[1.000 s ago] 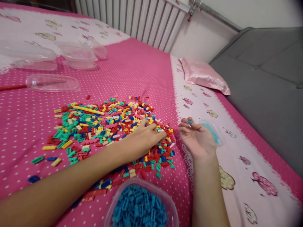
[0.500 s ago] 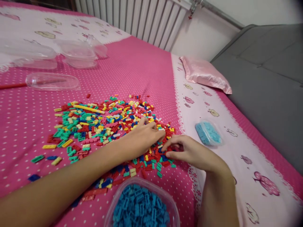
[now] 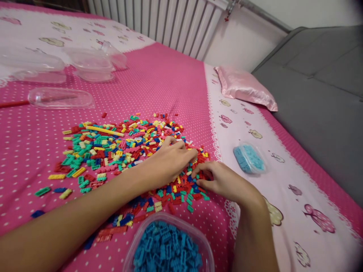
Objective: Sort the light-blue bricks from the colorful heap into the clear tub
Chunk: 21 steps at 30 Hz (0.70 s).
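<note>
A wide pile of small plastic building bricks in red, yellow, green, blue, pink and white lies on the bed. My left hand rests palm down over the pile's right part, fingers bent into the bricks. Its fingertips are hidden, so what it may hold does not show. At the pile's right edge, my right hand has its thumb and forefinger curved and apart, tips at the bricks. I see nothing held between them. Below the hands stands a clear plastic tub filled with blue bricks.
A second clear container with light blue bricks sits to the right. Empty clear containers and a clear lid over a red stick lie at upper left. A pink pillow rests near the grey headboard.
My right hand has shifted slightly left, its fingertips nearer my left hand. My left hand stays nearly in place over the bricks. The view has shifted very little.
</note>
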Tool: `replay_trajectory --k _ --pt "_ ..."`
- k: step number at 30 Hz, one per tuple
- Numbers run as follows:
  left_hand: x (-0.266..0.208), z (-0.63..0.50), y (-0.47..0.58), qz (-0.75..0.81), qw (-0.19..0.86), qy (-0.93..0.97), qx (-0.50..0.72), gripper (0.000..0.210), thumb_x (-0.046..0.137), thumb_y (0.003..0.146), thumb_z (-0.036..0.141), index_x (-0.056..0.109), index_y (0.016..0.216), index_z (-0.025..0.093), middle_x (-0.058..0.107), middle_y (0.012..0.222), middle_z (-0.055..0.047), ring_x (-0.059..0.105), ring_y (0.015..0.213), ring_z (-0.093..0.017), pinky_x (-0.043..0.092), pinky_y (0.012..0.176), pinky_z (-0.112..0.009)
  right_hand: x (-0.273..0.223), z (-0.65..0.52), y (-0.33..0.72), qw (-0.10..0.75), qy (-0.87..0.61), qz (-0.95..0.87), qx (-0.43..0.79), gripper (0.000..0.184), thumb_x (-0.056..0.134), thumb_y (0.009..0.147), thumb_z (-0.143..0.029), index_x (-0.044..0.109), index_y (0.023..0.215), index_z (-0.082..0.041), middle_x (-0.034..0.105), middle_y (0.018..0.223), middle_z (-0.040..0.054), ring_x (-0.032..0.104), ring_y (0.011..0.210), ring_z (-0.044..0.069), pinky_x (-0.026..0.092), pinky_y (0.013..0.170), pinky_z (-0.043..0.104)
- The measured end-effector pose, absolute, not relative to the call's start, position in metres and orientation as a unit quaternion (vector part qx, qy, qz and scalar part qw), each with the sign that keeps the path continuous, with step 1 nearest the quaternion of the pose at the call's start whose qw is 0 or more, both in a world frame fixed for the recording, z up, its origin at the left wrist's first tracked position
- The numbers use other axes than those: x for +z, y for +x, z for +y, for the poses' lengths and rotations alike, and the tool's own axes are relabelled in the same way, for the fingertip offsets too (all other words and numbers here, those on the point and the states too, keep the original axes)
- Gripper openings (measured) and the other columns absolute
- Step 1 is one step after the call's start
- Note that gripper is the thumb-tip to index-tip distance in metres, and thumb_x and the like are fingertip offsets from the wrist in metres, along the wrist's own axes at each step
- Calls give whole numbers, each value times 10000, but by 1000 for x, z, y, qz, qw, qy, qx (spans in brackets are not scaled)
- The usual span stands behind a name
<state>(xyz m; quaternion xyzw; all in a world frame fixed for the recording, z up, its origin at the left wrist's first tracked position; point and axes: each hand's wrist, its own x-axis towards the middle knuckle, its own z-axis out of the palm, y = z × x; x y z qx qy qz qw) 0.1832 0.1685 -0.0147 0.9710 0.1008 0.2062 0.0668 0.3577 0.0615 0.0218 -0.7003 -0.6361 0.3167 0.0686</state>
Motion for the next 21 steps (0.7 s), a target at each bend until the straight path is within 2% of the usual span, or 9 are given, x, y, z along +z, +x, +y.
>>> replay_trajectory --k 4,6,9,12,15,17,21 --pt "-18 168 182 72 59 977 192 104 509 950 160 608 939 191 660 827 -11 524 804 -178 241 955 -393 21 65 355 78 -691 -637 331 64 666 820 -165 720 845 -188 481 603 -39 422 580 121 293 568 271" --pt "-21 168 181 58 58 977 197 122 526 946 159 619 876 196 667 785 3 527 801 -179 236 973 -399 22 64 358 99 -685 -634 346 65 621 856 -172 679 831 -189 490 622 -37 430 591 125 300 576 274" --pt "-21 169 181 43 55 974 215 167 550 952 181 626 806 207 679 754 21 522 801 -177 241 986 -389 26 58 366 202 -682 -605 359 153 514 964 -314 564 865 -208 518 752 -22 470 704 140 345 651 275" --pt "-14 166 180 41 43 976 209 197 571 951 188 629 764 206 671 724 21 523 800 -168 234 1015 -391 29 51 372 294 -687 -557 362 255 395 1018 -400 456 843 -225 463 809 -21 447 769 146 356 720 275" --pt "-7 161 179 40 22 980 196 196 586 937 156 636 752 195 665 719 6 544 825 -168 218 1049 -404 30 51 372 267 -665 -563 412 189 385 1002 -307 462 848 -228 430 781 -25 420 735 147 350 695 272" --pt "-7 160 179 40 13 979 200 189 591 933 154 642 756 192 661 717 1 551 831 -172 208 1066 -417 30 53 369 225 -640 -588 441 161 388 964 -228 503 853 -220 479 791 -16 458 754 151 364 710 275" --pt "-14 163 180 44 4 978 204 137 616 927 190 661 799 211 660 722 6 549 839 -180 184 1086 -449 29 57 368 160 -656 -603 425 248 377 920 -169 591 796 -195 602 826 17 542 813 171 386 774 296"
